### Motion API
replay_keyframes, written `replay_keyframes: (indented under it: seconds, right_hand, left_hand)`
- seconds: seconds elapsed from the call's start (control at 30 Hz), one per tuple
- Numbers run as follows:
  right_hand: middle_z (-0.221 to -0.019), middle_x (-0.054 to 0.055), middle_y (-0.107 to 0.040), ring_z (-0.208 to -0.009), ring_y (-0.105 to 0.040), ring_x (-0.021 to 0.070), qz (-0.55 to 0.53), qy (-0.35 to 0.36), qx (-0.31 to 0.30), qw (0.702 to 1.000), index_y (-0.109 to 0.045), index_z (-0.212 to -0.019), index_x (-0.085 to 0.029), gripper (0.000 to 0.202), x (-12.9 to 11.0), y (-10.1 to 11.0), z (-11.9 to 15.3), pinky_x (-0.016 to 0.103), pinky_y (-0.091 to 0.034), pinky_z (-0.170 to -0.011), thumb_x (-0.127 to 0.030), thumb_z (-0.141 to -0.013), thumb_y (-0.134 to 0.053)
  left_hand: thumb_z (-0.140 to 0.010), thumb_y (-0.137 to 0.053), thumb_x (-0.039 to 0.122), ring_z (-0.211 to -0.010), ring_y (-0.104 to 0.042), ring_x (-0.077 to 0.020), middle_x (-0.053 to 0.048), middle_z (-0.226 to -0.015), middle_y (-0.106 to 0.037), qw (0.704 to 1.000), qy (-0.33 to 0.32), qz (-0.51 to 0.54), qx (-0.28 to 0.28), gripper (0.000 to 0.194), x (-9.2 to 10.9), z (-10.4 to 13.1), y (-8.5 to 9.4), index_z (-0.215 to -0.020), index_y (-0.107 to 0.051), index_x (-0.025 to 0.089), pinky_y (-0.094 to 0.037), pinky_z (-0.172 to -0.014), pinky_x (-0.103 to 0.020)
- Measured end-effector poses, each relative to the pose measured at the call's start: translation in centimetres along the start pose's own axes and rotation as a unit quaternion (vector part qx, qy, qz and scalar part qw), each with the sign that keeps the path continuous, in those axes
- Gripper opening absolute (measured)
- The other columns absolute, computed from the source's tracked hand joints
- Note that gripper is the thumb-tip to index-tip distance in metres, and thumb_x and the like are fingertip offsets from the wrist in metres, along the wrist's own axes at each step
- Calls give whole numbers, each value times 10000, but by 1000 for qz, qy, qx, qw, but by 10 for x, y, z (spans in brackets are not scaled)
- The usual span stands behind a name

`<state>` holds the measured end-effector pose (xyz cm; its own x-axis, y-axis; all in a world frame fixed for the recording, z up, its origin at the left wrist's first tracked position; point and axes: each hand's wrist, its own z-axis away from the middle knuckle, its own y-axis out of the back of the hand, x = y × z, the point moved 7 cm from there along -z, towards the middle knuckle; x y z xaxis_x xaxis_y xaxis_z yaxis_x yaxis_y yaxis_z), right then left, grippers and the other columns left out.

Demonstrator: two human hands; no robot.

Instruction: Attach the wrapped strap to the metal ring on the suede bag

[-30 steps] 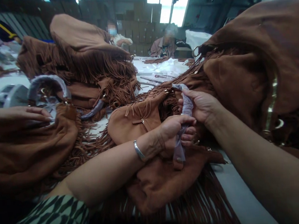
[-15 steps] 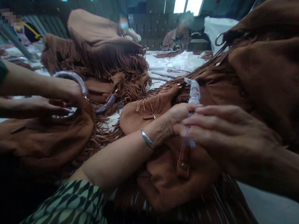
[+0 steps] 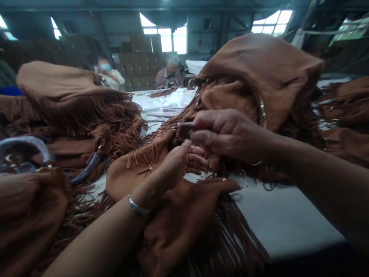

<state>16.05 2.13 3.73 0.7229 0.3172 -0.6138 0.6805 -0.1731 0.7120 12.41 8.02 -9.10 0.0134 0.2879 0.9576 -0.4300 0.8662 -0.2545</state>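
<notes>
Here, fringed bags [image 3: 66,80] crowd left and right, two people [image 3: 168,78] far; right hand [image 3: 224,128] pinches one brown strap [image 3: 183,130], grip of left hand [image 3: 180,162] unclear

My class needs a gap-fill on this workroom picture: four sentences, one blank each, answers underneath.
1. The silver bracelet belongs to the person's ____ arm.
2. The bag below the left hand is coloured ____.
3. In front of the stacked boxes, ____ people are visible.
4. The right hand appears ____ (higher/lower) than the left hand.

Missing words: left; brown; two; higher
</notes>
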Motion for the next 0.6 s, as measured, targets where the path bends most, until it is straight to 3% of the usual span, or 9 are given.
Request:
replay_keyframes:
  seconds: [0.07,0.13,0.27,0.37,0.43,0.53,0.57,0.6]
  right_hand:
    - [-595,-26,-530,-509,-456,115,-53,-55,128,989,-519,-742,-222,202,29,35,17,234,-351,-471,-343,-903,-511]
    - [-563,-32,-534,-478,-441,107,-97,-83,203,971,-512,-740,-221,224,61,52,37,234,-347,-468,-385,-891,-537]
    - [-514,-44,-526,-464,-466,99,-256,-104,239,931,-528,-734,-199,262,113,44,68,230,-388,-499,-424,-831,-621]
    - [-508,-65,-502,-478,-491,105,-340,-88,260,899,-527,-789,-212,271,133,36,80,255,-453,-573,-472,-835,-592]
    - [-498,-68,-496,-486,-502,110,-376,-75,274,882,-523,-778,-217,278,142,34,85,264,-471,-595,-481,-829,-593]
    - [-496,-54,-513,-503,-516,121,-417,-63,274,864,-543,-761,-213,256,151,35,92,266,-478,-590,-452,-823,-611]
    - [-502,-51,-517,-511,-517,122,-432,-61,272,858,-556,-767,-211,239,152,36,94,266,-480,-592,-435,-822,-619]
    - [-509,-49,-520,-519,-517,122,-448,-60,272,849,-570,-778,-209,219,153,37,97,265,-482,-601,-416,-822,-626]
  left_hand:
    - [-801,-554,522,-609,-553,-120,-25,-706,-598,995,-40,-95,-6,386,-1,1,-8,-854,-566,139,-423,-578,-224]
    - [-796,-562,495,-640,-539,-125,-27,-732,-597,961,-86,-260,-41,352,3,0,-24,-821,-587,144,-396,-578,-217]
    - [-834,-514,454,-709,-553,-166,-39,-808,-618,800,-138,-565,-143,306,6,-9,-74,-845,-618,167,-362,-582,-239]
    - [-827,-514,463,-775,-575,-215,-79,-907,-635,696,-134,-679,-191,327,-8,-24,-106,-918,-621,168,-391,-628,-278]
    - [-811,-532,456,-860,-572,-265,-123,-933,-639,644,-105,-730,-204,337,-23,-35,-117,-882,-629,141,-418,-741,-349]
    - [-817,-537,370,-951,-544,-295,-135,-892,-641,615,-63,-757,-213,268,-37,-43,-116,-787,-624,119,-373,-885,-447]
    - [-836,-521,355,-932,-548,-267,-109,-872,-639,627,-55,-744,-225,254,-37,-43,-112,-795,-617,124,-379,-886,-425]
    - [-855,-506,353,-893,-554,-227,-77,-854,-633,662,-46,-708,-240,246,-35,-41,-106,-817,-607,132,-396,-865,-381]
